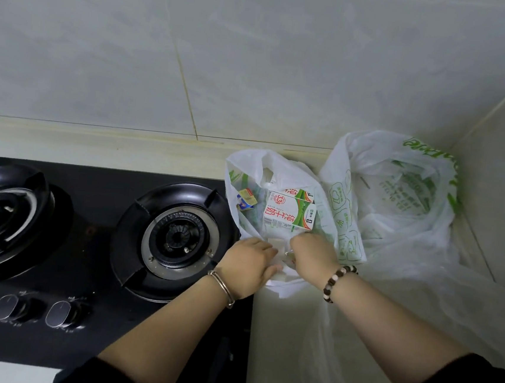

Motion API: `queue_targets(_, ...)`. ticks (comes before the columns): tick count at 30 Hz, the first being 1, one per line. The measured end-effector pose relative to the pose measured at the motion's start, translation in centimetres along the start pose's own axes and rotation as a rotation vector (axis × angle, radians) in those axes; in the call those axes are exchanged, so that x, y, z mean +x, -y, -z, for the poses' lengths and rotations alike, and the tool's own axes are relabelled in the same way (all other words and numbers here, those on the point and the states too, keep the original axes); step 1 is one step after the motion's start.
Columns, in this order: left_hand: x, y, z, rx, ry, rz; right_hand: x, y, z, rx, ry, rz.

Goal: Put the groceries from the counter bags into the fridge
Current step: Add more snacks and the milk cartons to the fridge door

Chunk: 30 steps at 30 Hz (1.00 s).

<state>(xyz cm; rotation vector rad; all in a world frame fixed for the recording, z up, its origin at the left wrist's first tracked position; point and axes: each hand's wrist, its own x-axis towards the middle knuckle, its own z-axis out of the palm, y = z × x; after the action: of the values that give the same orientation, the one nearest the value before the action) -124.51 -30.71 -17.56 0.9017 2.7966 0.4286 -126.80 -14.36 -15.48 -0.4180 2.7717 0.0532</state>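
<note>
Both hands grip the near rim of a white plastic bag (280,175) beside the stove (92,237): left hand (250,262) and right hand (313,252) pinch the plastic, close together. The milk carton (289,215) lies inside (long axis left-right), just beyond the right hand, probably the nearer.

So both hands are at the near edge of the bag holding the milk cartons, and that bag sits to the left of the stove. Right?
Not quite. In the head view, the bag with the milk cartons sits to the right of the stove, not the left. Both hands, left and right, are indeed at its near edge.
</note>
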Motion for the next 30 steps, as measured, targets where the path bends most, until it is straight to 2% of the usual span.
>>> queue_targets(4, 2.5, -0.6, 0.0, -0.023, -0.064, 0.094, -0.8, -0.7, 1.4, 0.055, -0.104, -0.054)
queue_targets(10, 5.0, -1.5, -0.7, 0.163, 0.105, 0.3, -1.9, -2.1, 2.1, 0.117, -0.182, -0.082)
queue_targets(20, 5.8, -1.0, -1.5, 0.189, 0.155, 0.309, -2.7, -2.5, 1.4, 0.163, -0.2, -0.089)
queue_targets(26, 5.6, -0.5, -1.2, 0.072, 0.075, 0.294, -2.5, -2.4, 1.4, 0.214, -0.208, -0.085)
queue_targets(30, 5.3, -0.8, -0.2, -0.066, -0.069, 0.317, -2.7, -2.3, 1.4, 0.241, -0.217, -0.1)
